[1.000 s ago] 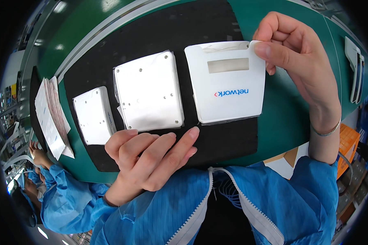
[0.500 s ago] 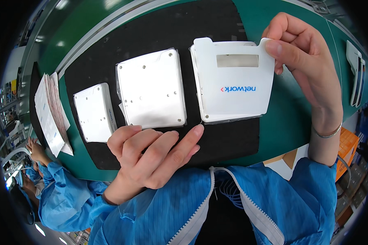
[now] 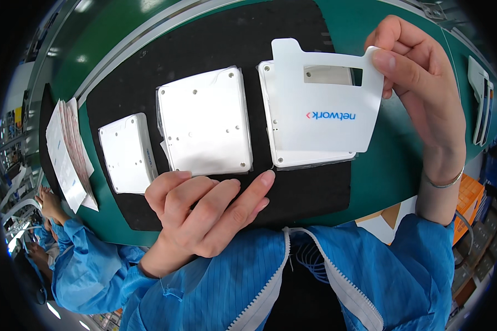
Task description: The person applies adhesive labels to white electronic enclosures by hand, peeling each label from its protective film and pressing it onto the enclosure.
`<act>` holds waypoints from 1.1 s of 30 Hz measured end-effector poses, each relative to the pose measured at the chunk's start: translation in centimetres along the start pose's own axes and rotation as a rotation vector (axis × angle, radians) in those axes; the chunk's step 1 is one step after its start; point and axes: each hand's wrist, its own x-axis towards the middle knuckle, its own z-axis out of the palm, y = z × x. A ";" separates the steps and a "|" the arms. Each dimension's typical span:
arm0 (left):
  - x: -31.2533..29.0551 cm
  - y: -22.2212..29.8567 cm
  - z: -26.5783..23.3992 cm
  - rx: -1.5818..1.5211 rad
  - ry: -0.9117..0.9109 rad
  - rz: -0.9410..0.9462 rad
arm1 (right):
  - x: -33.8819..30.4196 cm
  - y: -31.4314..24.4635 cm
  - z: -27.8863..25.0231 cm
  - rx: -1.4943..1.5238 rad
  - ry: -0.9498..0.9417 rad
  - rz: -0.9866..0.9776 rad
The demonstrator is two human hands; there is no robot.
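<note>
Right hand (image 3: 419, 71) pinched corner of white windowed overlay (image 3: 326, 100), newly shifted across black mat (image 3: 306, 193) right edge, baring rightmost housing (image 3: 309, 158): overlay seemingly unattached. Left hand (image 3: 201, 215) half-curled, seemingly empty, over mat's near edge.

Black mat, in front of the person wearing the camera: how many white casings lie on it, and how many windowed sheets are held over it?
White casings on the mat: 3
Windowed sheet in the right hand: 1
Total: 4
</note>
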 end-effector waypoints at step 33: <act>0.4 0.0 0.1 0.006 -0.003 -0.001 | 0.5 0.3 0.5 0.000 -0.072 0.021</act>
